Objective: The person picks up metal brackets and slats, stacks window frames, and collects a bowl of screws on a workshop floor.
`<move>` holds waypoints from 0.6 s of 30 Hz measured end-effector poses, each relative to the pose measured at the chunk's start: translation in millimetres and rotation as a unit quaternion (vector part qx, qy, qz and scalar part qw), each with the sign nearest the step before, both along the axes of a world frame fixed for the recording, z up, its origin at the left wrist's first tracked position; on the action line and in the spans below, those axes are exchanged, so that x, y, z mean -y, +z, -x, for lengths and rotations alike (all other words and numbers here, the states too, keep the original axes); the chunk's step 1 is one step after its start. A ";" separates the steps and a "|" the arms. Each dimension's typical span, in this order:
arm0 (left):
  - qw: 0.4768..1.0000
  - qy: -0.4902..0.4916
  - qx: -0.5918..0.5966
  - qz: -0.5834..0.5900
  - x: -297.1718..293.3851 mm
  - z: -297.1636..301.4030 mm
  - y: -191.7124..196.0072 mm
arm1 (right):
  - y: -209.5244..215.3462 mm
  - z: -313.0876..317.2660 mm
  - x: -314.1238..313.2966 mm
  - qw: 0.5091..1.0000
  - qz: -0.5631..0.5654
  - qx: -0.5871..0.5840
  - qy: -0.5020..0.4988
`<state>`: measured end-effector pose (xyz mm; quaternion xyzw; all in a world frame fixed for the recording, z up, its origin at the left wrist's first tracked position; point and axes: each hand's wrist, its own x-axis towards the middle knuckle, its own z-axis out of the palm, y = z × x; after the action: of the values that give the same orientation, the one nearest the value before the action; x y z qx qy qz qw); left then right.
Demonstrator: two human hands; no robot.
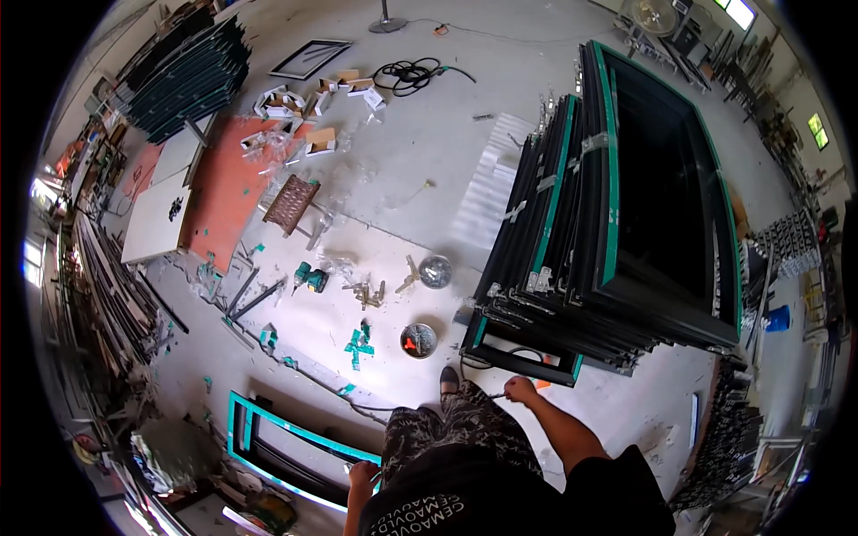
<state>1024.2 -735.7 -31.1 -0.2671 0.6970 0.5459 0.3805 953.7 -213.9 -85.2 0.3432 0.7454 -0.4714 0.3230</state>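
At the lower left, my left hand [363,473] is closed around the near end of a teal-edged black window frame [308,431], which tilts beside my leg. My right hand [518,389] is in front of my right thigh, its fingers curled. A thin dark cord-like thing [494,396] sticks out from it to the left; its exact kind is not clear. Just beyond this hand lies another black and teal frame [527,364] at the foot of the tall frame stack, with an orange item [542,384] beside it.
Many black frames [581,223] lean in a stack to the right. On the white floor sheet are a green drill [310,278], two round tubs [417,341], teal tape scraps [359,346] and metal pieces. Small opened boxes [320,140] and a coiled black hose [411,75] lie farther off.
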 end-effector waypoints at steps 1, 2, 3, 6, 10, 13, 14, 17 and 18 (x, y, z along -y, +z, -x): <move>0.959 0.254 0.123 -0.034 1.3 6.4 -0.4 | -9.4 4.1 -5.5 1.000 -0.014 -0.003 0.013; 0.988 0.148 0.044 -0.016 23.3 -5.7 -10.6 | -7.4 11.4 -1.3 0.999 0.000 -0.017 -0.035; 0.989 0.141 0.044 -0.014 26.5 5.3 -5.7 | -3.3 17.9 -3.2 0.996 0.006 -0.033 -0.089; 0.942 0.305 0.137 -0.004 28.8 56.3 4.0 | 25.5 30.7 -3.2 0.985 0.019 -0.039 -0.165; 0.967 0.232 0.100 -0.024 38.1 112.5 -20.7 | 28.9 17.2 2.5 0.972 0.027 -0.060 -0.225; 0.987 -0.049 -0.152 -0.021 45.5 155.5 -38.2 | -14.2 -12.7 7.8 0.984 -0.028 0.003 -0.178; 0.945 -0.175 -0.278 0.004 46.2 175.9 -37.4 | -31.8 -26.6 13.0 0.988 -0.047 0.004 -0.150; 0.992 0.094 0.070 -0.047 32.9 245.6 -16.8 | -79.5 -66.4 41.0 0.987 -0.137 -0.059 0.065; 0.992 0.095 0.072 -0.041 38.9 260.8 -10.4 | -97.7 -77.9 52.3 0.983 -0.138 -0.089 0.077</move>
<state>763.4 -774.6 -41.5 -0.3547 0.6168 0.5868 0.3866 1031.6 -266.2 -182.9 0.2833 0.8533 -0.3660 0.2402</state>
